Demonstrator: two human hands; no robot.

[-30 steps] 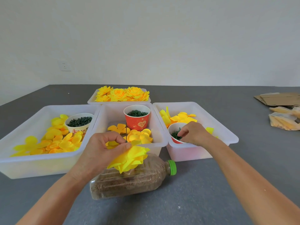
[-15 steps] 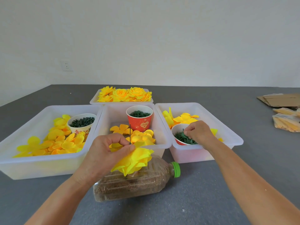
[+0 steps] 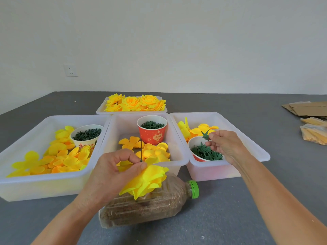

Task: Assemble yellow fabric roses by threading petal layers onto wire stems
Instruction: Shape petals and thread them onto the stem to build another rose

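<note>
Right hand (image 3: 223,146), raised out of the red cup of green calyxes (image 3: 203,151) where it reached a second ago, now pinching one star-shaped green calyx (image 3: 205,134) between thumb and fingertips above the right tub (image 3: 254,147). Left hand (image 3: 115,172), as before, curled round a half-built yellow fabric rose (image 3: 146,180), its thin wire stem (image 3: 141,151) rising past the thumb, over a ribbed, grain-filled plastic bottle (image 3: 150,204) lying on its side. Around: translucent white tubs of loose petal layers (image 3: 58,156), finished roses (image 3: 134,103) behind, matte grey tabletop (image 3: 247,209), plain pale wall (image 3: 177,41).
</note>
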